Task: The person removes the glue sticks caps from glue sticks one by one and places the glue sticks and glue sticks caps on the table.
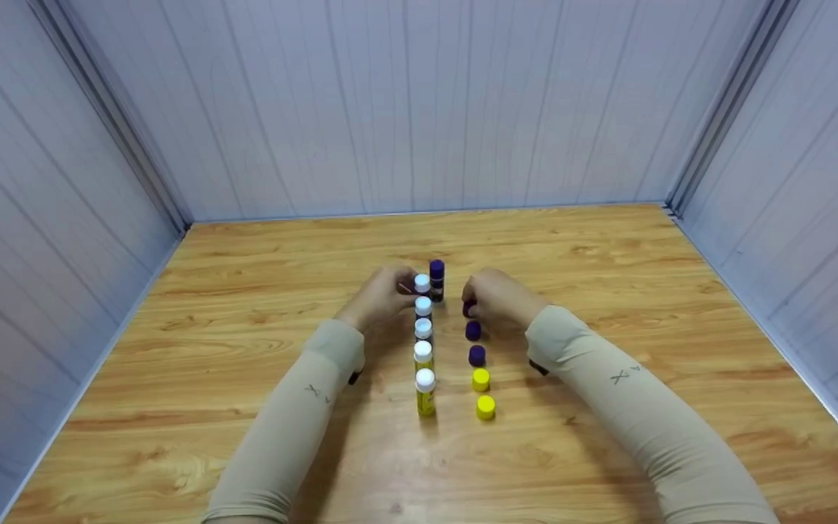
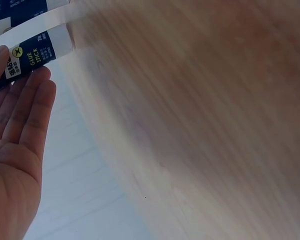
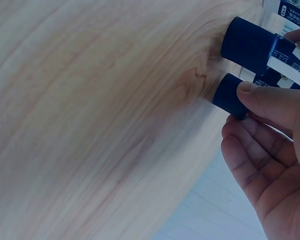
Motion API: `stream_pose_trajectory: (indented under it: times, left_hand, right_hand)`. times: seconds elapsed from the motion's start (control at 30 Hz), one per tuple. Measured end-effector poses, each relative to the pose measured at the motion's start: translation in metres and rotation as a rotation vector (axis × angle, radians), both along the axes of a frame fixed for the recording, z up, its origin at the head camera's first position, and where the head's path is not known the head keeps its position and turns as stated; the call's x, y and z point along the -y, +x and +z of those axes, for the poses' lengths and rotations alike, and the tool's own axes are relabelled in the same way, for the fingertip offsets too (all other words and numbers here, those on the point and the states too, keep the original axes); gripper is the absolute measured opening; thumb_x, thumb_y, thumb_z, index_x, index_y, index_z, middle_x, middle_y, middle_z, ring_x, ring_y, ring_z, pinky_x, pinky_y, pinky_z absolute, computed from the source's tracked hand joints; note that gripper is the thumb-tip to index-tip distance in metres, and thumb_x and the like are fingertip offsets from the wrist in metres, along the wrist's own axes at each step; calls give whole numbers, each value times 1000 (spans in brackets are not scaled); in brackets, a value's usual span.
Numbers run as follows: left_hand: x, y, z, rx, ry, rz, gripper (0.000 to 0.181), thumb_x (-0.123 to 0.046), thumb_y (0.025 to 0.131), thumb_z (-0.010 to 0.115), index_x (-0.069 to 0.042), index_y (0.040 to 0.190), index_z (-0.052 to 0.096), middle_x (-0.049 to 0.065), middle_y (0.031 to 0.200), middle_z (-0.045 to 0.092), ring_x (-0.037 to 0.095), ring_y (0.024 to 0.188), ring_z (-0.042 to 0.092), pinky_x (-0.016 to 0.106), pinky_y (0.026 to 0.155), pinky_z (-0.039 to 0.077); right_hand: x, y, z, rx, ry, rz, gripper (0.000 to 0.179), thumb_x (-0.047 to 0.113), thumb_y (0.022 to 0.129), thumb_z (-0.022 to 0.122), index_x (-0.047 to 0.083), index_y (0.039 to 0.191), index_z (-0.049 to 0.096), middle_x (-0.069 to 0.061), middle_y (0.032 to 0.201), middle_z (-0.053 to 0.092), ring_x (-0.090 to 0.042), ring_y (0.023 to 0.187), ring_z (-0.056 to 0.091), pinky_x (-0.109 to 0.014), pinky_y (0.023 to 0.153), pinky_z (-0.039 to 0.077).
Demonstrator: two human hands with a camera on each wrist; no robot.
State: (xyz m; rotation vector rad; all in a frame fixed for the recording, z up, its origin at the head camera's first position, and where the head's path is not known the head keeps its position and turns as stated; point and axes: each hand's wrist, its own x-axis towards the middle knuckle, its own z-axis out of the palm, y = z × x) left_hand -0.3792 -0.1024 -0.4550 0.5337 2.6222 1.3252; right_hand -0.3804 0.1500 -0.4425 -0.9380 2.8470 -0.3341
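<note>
My left hand (image 1: 388, 298) holds a dark blue glue stick (image 2: 32, 55) with a white top between thumb and fingers. In the head view this stick is the farthest in a row of several uncapped glue sticks (image 1: 425, 393). To the right, my right hand (image 1: 503, 297) pinches a dark blue cap (image 3: 231, 95) low at the tabletop, thumb on one side and fingers on the other. A capped dark blue glue stick (image 1: 437, 280) stands upright just behind the row, between the two hands.
Two dark purple-blue caps (image 1: 476, 356) and two yellow caps (image 1: 481, 379) form a line right of the row, nearer than my right hand. The nearer sticks have yellow bodies. White panel walls (image 1: 426, 109) enclose the wooden table (image 1: 244, 255) at the back and sides.
</note>
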Motion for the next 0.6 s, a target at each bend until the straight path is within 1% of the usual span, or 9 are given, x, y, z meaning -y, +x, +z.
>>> stream_pose_trajectory:
  times: [0.1, 0.27, 0.43, 0.6]
  left_hand:
    - [1, 0, -1, 27, -3, 1, 20, -5, 103, 73, -6, 123, 74, 10, 124, 76, 28, 121, 70, 43, 111, 56]
    - [2, 1, 0, 60, 11, 8, 19, -7, 103, 73, -9, 121, 75, 6, 123, 76, 26, 121, 70, 43, 113, 55]
    - [1, 1, -1, 39, 1, -5, 19, -7, 102, 74, -6, 121, 74, 8, 121, 76, 27, 119, 71, 43, 111, 56]
    - [0, 2, -1, 18, -13, -18, 16, -7, 103, 73, -5, 119, 74, 10, 120, 76, 30, 119, 71, 44, 110, 57]
  right_hand:
    - [1, 0, 0, 3, -4, 2, 15, 4, 101, 71, 0, 109, 82, -16, 107, 81, -27, 95, 73, -45, 91, 63]
    - [1, -1, 0, 27, -5, -18, 17, 5, 101, 71, -1, 114, 81, -18, 113, 80, -30, 103, 74, -47, 96, 63]
    - [1, -4, 1, 51, 1, -21, 23, 4, 100, 72, -4, 121, 78, -21, 120, 78, -36, 112, 74, -49, 101, 61]
    - [1, -6, -1, 89, -21, -37, 33, 5, 100, 71, -6, 131, 73, -24, 131, 75, -38, 124, 71, -50, 108, 58]
